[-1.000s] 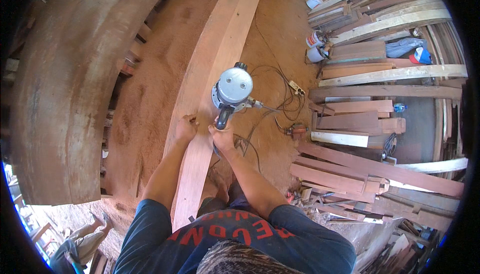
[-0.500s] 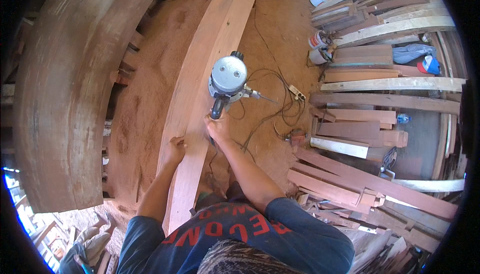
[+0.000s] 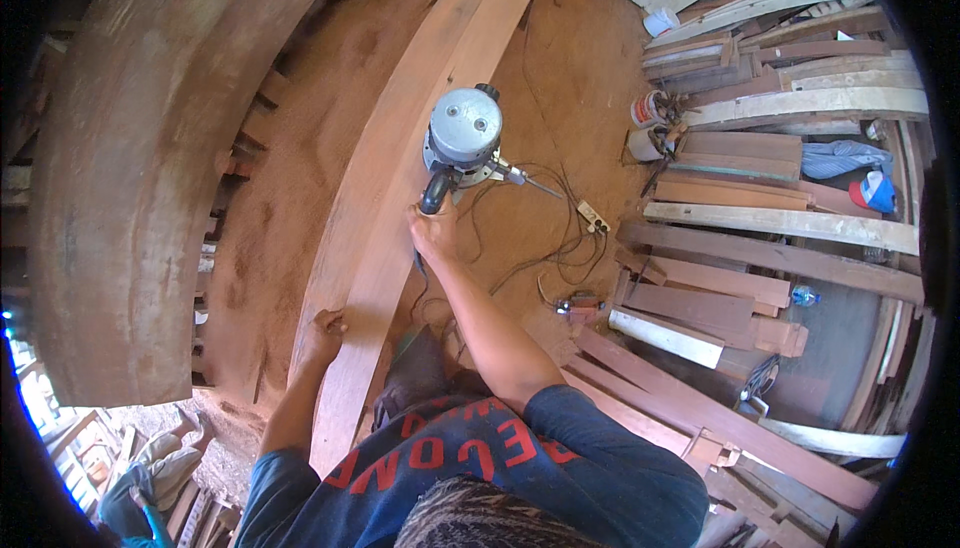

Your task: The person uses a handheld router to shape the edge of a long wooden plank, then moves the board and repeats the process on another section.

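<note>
A long wooden plank (image 3: pixel 385 203) runs from beside my body away to the far edge of the view. On its right edge sits a router (image 3: pixel 467 126) with a round silver top, black handles and a metal rod sticking out to the right. My right hand (image 3: pixel 432 231) is wrapped around the router's near black handle. My left hand (image 3: pixel 325 336) rests on the plank's left side, closer to me, its fingers curled in. Whether anything is in those fingers is hidden.
Sawdust covers the floor (image 3: pixel 290 178). A power strip (image 3: pixel 593 216) and looped black cables lie right of the plank. Stacked boards (image 3: pixel 730 268) and buckets (image 3: pixel 648 143) line the right. A wide slab (image 3: pixel 130 198) stands left. Another person (image 3: pixel 160 478) is at the lower left.
The router and my right hand have moved a little farther away along the plank. My left hand now lies farther behind the router, nearer to me. The view has shifted slightly.
</note>
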